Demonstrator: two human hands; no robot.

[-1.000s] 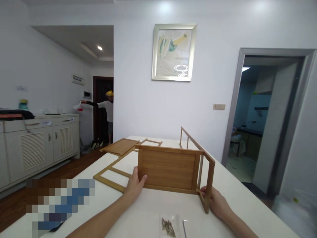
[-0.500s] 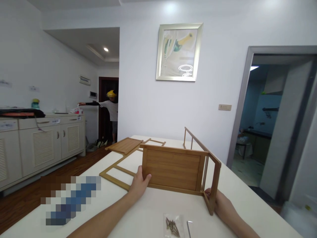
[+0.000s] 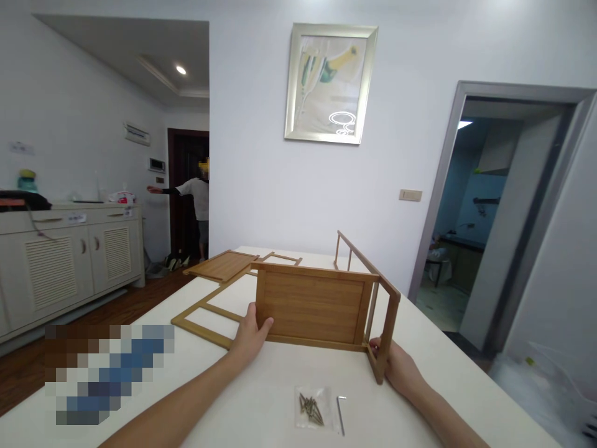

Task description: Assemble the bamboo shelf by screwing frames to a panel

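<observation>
A brown wooden panel (image 3: 312, 305) stands on its long edge on the white table, its right end against an upright wooden side frame (image 3: 388, 330). My left hand (image 3: 252, 333) grips the panel's left end, thumb on the near face and fingers behind. Low at the corner where panel and frame meet, my right hand (image 3: 394, 364) is closed around the frame's outer side; its fingertips are partly hidden by the frame, and whatever they pinch is too small to make out. Nearer me lie a clear bag of screws (image 3: 311, 407) and an Allen key (image 3: 341, 415).
A second wooden frame (image 3: 200, 326) lies flat at the left, with another slatted panel (image 3: 221, 266) behind it. The white table (image 3: 261, 398) reaches toward the wall. A person (image 3: 198, 199) stands by the far door, beyond a white cabinet (image 3: 69, 255).
The whole view has shifted slightly, so things appear further left and a little higher. Both hands keep their places on the panel and the frame.
</observation>
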